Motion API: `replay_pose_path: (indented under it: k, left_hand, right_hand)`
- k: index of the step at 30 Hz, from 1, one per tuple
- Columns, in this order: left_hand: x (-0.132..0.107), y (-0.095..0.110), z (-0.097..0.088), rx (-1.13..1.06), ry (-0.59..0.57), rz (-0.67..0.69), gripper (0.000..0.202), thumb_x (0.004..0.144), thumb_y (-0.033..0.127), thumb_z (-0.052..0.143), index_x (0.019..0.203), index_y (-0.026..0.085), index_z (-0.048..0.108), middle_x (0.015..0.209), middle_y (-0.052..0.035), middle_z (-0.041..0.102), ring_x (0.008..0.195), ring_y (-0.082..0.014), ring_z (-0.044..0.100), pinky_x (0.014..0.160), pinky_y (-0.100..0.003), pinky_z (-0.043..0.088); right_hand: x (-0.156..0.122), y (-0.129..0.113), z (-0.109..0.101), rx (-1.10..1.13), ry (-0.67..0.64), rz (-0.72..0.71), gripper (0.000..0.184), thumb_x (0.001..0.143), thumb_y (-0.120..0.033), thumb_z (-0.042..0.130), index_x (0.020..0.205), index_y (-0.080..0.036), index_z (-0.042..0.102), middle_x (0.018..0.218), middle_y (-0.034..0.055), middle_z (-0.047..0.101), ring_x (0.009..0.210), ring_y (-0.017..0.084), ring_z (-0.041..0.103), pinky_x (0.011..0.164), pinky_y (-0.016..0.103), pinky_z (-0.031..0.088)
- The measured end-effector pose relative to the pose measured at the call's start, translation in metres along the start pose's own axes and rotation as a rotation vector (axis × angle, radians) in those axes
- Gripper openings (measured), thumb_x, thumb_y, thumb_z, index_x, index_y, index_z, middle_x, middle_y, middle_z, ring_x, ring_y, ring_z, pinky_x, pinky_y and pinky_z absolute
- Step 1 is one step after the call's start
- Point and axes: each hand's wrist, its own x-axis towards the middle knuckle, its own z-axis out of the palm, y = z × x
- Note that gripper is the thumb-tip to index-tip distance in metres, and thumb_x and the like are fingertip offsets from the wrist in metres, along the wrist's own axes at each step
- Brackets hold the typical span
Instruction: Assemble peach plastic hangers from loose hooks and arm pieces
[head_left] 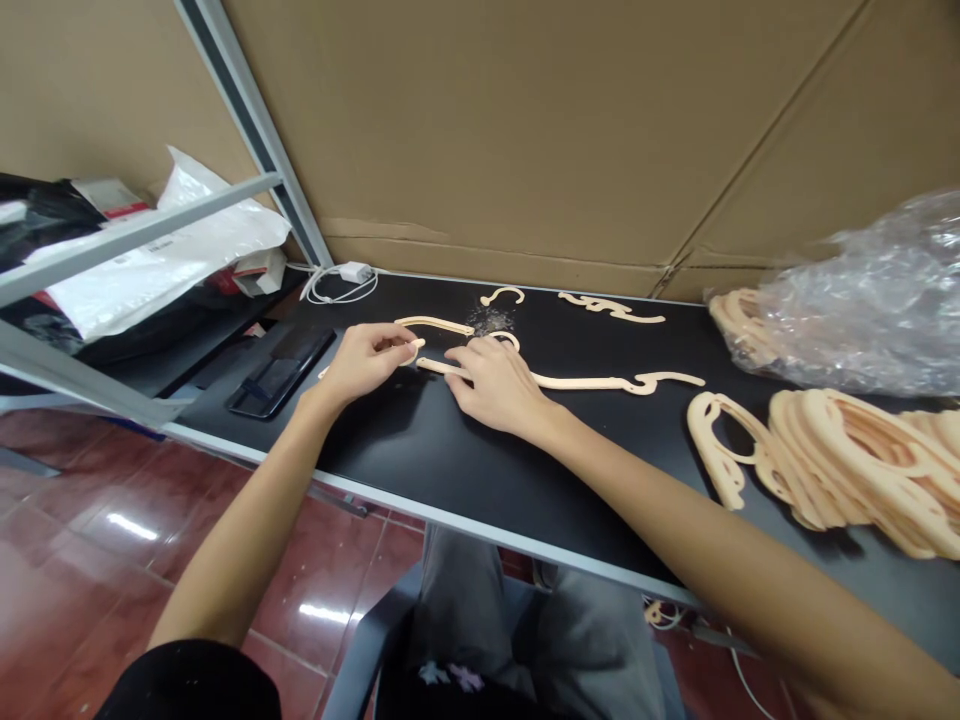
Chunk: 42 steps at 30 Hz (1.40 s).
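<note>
My left hand (365,362) is closed in a pinch on a small cream plastic hanger piece (420,343), most of it hidden by the fingers. Just to the right, my right hand (499,385) is low over the black tabletop, thumb and fingers around a slim cream hanger arm (435,367) whose left end sticks out. A curved hanger arm (435,322) lies behind the hands. Part of a ring-shaped piece (510,339) shows behind my right knuckles. From under that hand, a long hanger arm (581,383) reaches right, meeting a wavy piece (667,381).
A loose hook (506,294) and wavy hanger parts (611,307) lie at the back, near clear scraps (491,320). Stacked folded hangers (855,460) and a clear plastic bag (870,300) are at right. A phone (282,374) and white charger (355,272) lie left, beside a metal frame (251,110).
</note>
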Motion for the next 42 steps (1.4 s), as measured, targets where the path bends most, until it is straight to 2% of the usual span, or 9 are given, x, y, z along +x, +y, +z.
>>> replay_pose_path:
  k: [3,6,9,13,18,24,28,35,42]
  left_hand:
    - [-0.021,-0.002,-0.005,0.104,-0.053,0.011,0.032,0.083,0.044,0.064,0.087,0.016,0.079,0.076,-0.0044,0.074,0.064,-0.016,0.06,0.062,-0.026,0.042]
    - [-0.042,-0.003,-0.01,0.187,-0.03,0.035,0.032,0.086,0.044,0.063,0.092,0.017,0.08,0.085,-0.0063,0.077,0.072,-0.0188,0.067,0.07,-0.027,0.047]
    - [-0.052,-0.002,-0.012,0.201,-0.007,0.043,0.034,0.089,0.045,0.061,0.094,0.017,0.08,0.084,-0.0064,0.078,0.07,-0.0181,0.066,0.07,-0.027,0.048]
    - [-0.051,-0.004,-0.011,0.243,0.01,0.114,0.031,0.091,0.041,0.061,0.092,0.017,0.079,0.082,-0.0051,0.077,0.069,-0.0165,0.065,0.07,-0.026,0.048]
    - [-0.052,-0.006,-0.007,0.304,0.04,0.297,0.024,0.094,0.033,0.061,0.088,0.016,0.078,0.077,-0.0038,0.074,0.067,-0.0147,0.063,0.069,-0.026,0.046]
    - [-0.053,-0.008,-0.004,0.259,0.03,0.44,0.022,0.097,0.028,0.061,0.088,0.016,0.078,0.076,-0.0037,0.071,0.068,-0.0136,0.063,0.07,-0.026,0.048]
    - [-0.053,-0.007,-0.004,0.273,0.011,0.459,0.022,0.097,0.025,0.06,0.087,0.016,0.078,0.079,-0.0035,0.072,0.07,-0.0134,0.064,0.071,-0.026,0.049]
    - [-0.055,-0.003,-0.005,0.488,-0.018,0.433,0.026,0.1,0.026,0.054,0.09,0.019,0.077,0.086,-0.0019,0.075,0.079,-0.015,0.068,0.073,-0.027,0.047]
    - [-0.058,-0.001,-0.003,0.631,0.019,0.446,0.027,0.1,0.026,0.052,0.087,0.021,0.076,0.085,-0.0004,0.075,0.074,-0.0145,0.067,0.062,-0.029,0.038]
  right_hand:
    - [0.003,-0.006,0.005,-0.007,-0.004,-0.004,0.037,0.103,-0.036,0.045,0.122,-0.015,0.07,0.116,0.016,0.068,0.112,0.03,0.058,0.095,0.044,0.041]
    - [0.008,-0.011,0.01,-0.008,-0.015,-0.041,0.037,0.105,-0.031,0.042,0.116,-0.014,0.073,0.115,0.0156,0.067,0.114,0.031,0.056,0.095,0.044,0.041]
    - [0.009,-0.013,0.013,0.002,-0.023,-0.066,0.032,0.103,-0.021,0.042,0.111,-0.012,0.072,0.113,0.0143,0.068,0.112,0.029,0.056,0.093,0.041,0.041]
    - [0.003,-0.01,0.014,0.048,-0.013,-0.137,0.026,0.102,-0.018,0.045,0.109,-0.014,0.069,0.112,0.0118,0.069,0.106,0.026,0.057,0.089,0.038,0.041]
    - [-0.002,-0.01,0.016,0.087,0.02,-0.176,0.02,0.101,-0.016,0.047,0.103,-0.017,0.067,0.104,0.0099,0.072,0.1,0.025,0.058,0.084,0.037,0.039]
    - [-0.001,-0.011,0.016,0.095,0.019,-0.214,0.017,0.1,-0.019,0.051,0.097,-0.017,0.067,0.101,0.0097,0.072,0.098,0.025,0.058,0.081,0.037,0.038]
    - [-0.001,-0.01,0.016,0.087,0.013,-0.226,0.015,0.099,-0.018,0.052,0.096,-0.016,0.067,0.1,0.0098,0.072,0.098,0.025,0.059,0.08,0.037,0.037]
    - [-0.002,-0.01,0.016,0.068,0.006,-0.23,0.015,0.099,-0.016,0.051,0.095,-0.016,0.065,0.1,0.0113,0.071,0.096,0.026,0.058,0.078,0.037,0.036]
    - [-0.002,-0.008,0.018,0.102,0.004,-0.241,0.017,0.1,-0.016,0.048,0.096,-0.015,0.065,0.1,0.0124,0.07,0.098,0.026,0.057,0.079,0.037,0.037]
